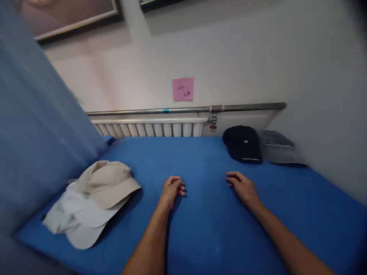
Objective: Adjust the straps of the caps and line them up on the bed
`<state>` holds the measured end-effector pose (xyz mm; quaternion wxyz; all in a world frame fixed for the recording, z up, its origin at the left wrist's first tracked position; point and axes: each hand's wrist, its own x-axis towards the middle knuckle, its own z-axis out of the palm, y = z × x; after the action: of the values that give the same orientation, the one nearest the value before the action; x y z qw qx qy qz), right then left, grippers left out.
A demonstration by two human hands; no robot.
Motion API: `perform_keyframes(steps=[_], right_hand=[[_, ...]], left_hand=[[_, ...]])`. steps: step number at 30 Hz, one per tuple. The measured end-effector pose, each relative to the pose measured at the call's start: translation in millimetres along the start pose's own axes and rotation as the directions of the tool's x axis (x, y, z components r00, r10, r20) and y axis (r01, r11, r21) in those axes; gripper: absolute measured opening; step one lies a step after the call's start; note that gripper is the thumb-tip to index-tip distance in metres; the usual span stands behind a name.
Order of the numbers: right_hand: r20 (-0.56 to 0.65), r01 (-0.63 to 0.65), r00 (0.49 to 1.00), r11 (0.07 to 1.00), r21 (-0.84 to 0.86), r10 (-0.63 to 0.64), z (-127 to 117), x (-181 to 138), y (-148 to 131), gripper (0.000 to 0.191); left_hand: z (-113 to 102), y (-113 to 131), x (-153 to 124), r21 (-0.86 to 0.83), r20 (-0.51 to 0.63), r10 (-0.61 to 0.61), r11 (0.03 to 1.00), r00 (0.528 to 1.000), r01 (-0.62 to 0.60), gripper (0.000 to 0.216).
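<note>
Both my hands rest on a blue sheet (200,229) in front of me. My left hand (171,191) lies with fingers curled in loosely and nothing in it. My right hand (242,187) also lies palm down, fingers bent, holding nothing. To the left, a beige cap (109,183) sits on top of a white cap (77,221). At the far right a dark navy cap (243,145) lies next to a grey cap (278,151). Neither hand touches any cap.
A blue curtain (37,145) hangs along the left side. Behind the bed runs a white radiator (149,129) under a metal pipe (186,110). A pink note (182,89) is stuck on the wall, with framed pictures above.
</note>
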<state>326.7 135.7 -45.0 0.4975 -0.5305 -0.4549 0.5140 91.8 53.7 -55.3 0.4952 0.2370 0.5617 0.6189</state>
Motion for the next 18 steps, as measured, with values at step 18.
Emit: perform_keyframes(steps=[18], right_hand=[[0.058,0.091,0.995,0.941,-0.326,-0.076,-2.6,3.8,3.5,0.026]], left_hand=[[-97.4,11.2,-50.4,-0.140,-0.666,0.173,0.926,0.725,-0.350,0.026]])
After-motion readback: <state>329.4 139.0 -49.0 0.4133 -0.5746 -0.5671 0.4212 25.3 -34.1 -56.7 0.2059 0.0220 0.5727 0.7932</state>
